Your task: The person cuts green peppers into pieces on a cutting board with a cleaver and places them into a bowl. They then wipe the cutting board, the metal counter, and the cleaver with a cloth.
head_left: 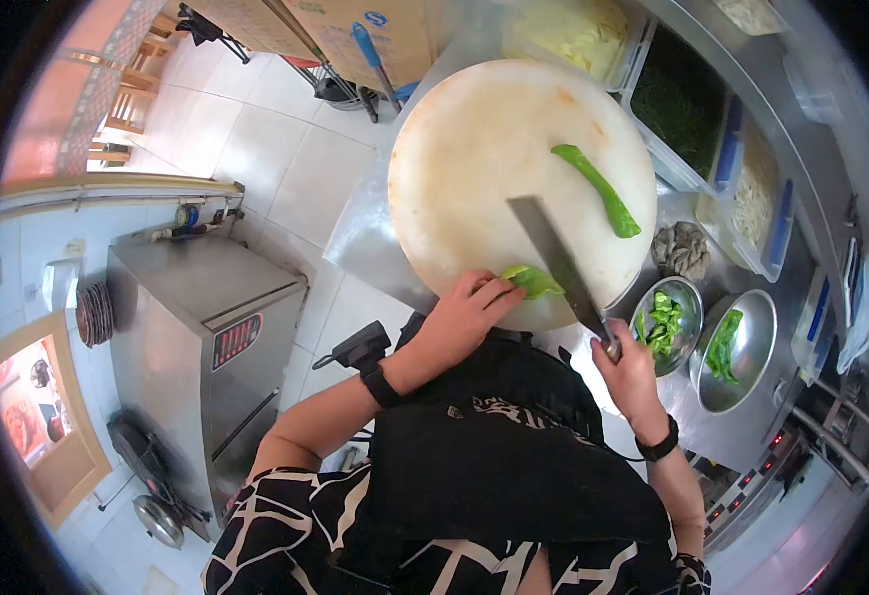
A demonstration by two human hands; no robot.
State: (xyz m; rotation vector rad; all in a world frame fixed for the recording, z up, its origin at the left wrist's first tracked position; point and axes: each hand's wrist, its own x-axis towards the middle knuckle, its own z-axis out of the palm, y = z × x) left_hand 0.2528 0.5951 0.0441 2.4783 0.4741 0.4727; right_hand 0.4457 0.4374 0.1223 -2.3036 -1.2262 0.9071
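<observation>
My left hand presses a green pepper piece onto the near edge of a round white cutting board. My right hand grips the handle of a cleaver, whose blade lies flat-on above the board right beside that piece. A whole long green pepper lies further out on the board, to the right.
Right of the board stand a small steel bowl of cut pepper pieces and a larger steel bowl with whole peppers. Plastic tubs of greens and noodles line the counter beyond. A steel cabinet stands on the left, tiled floor between.
</observation>
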